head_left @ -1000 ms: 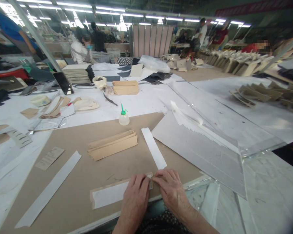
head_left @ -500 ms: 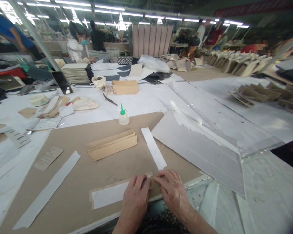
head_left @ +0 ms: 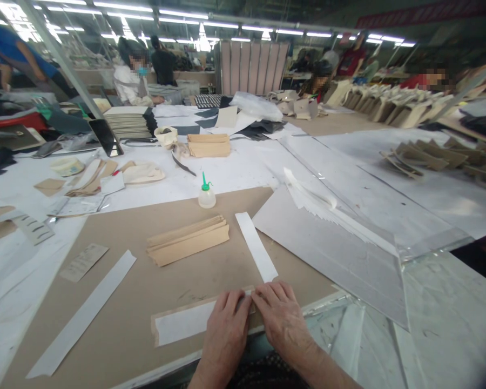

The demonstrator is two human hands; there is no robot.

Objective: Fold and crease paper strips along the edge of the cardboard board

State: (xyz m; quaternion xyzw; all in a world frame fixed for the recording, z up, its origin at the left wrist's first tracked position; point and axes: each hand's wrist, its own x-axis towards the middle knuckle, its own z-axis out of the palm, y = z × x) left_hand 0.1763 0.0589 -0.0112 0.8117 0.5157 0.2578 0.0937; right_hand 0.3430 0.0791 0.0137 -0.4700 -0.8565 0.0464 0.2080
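Note:
Both my hands rest at the near edge of a brown cardboard work board (head_left: 117, 302). My left hand (head_left: 224, 329) lies flat with fingers stretched out on the right end of a tan strip with a white paper strip on it (head_left: 182, 323). My right hand (head_left: 281, 319) presses flat beside it, fingertips touching the same end and the left hand's fingers. A second white strip (head_left: 256, 253) runs away from my hands toward the back. A stack of tan strips (head_left: 188, 240) lies farther in on the board.
A small glue bottle with a green nozzle (head_left: 206, 194) stands behind the stack. A long white strip (head_left: 83, 313) lies at the left. White sheets and fanned strips (head_left: 328, 216) lie at the right. Other people work at far tables.
My hands have stayed on the strip's right end; the fingers have shifted slightly and pressed closer together. Nothing else on the board has moved.

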